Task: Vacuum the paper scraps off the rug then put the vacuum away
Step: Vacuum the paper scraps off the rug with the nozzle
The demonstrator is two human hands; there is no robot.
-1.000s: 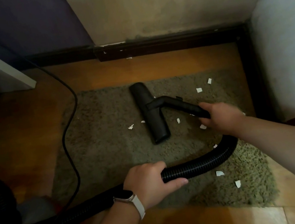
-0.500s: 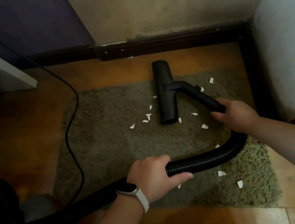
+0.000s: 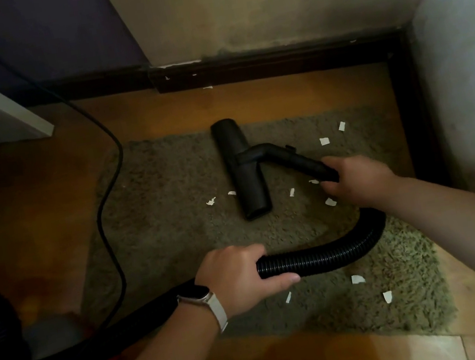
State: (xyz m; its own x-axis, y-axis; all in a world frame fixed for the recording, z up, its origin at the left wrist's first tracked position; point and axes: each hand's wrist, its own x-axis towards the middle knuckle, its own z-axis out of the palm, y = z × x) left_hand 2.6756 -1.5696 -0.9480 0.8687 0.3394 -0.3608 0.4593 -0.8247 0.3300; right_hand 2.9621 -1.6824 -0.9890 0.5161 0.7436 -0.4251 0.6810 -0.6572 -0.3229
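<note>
Right hand (image 3: 358, 180) grips wand; nozzle (image 3: 242, 168) lies left.

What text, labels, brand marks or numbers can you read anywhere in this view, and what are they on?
None can be read.
Vacuum nozzle: plain black, no visible marking.
Hose: plain ribbed black, no marking.
Watch on the left hand wrist: screen dark, nothing legible.
Paper scraps on the rug: they look blank, though too small to be sure.

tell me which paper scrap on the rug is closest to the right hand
The scrap just below the right hand, almost touching its knuckles. The other scraps lie farther off.
</note>
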